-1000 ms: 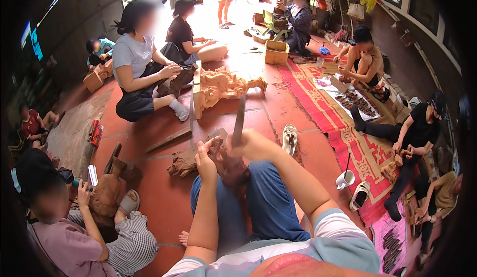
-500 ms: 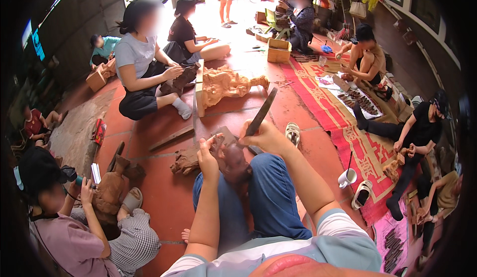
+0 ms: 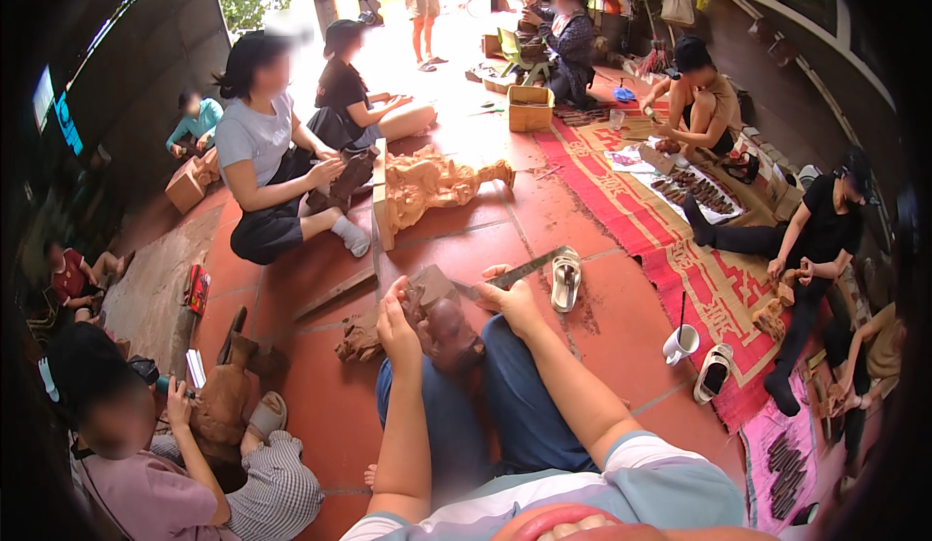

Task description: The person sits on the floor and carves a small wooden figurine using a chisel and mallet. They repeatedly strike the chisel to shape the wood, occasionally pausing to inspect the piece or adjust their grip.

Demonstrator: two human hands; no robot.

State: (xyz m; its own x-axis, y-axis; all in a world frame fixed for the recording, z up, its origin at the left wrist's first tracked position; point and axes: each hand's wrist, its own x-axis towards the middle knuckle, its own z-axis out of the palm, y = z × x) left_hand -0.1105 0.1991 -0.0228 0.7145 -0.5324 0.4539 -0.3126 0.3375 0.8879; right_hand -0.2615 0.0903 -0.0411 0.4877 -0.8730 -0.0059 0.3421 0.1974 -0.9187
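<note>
Both forearms come up from the lower edge, elbows bent, meeting over the lap. Left hand (image 3: pixel 396 320) w/ fingers wrapped around the dark wood carving (image 3: pixel 445 332), steadying it on the blue-trousered knees. Right hand (image 3: pixel 515 306) clenched on a long flat metal tool (image 3: pixel 519 271), its blade laid nearly level, one end at the carving's top, the other pointing right toward a sandal (image 3: pixel 566 280) on the red tile floor (image 3: pixel 621 337).

Just left of the knees: a rough carved block (image 3: pixel 359 342). Lower left, a seated person bends over a brown carved piece (image 3: pixel 221 400). Right, a white cup (image 3: pixel 680 344) and another sandal (image 3: pixel 715 373) at the edge of a red patterned mat (image 3: pixel 670 240).

Further out, a big pale wood statue (image 3: pixel 437 182) lies on its side, a person in a grey shirt seated beside it. Cardboard box (image 3: pixel 530 108) beyond; more people sit along the mat and back wall.
</note>
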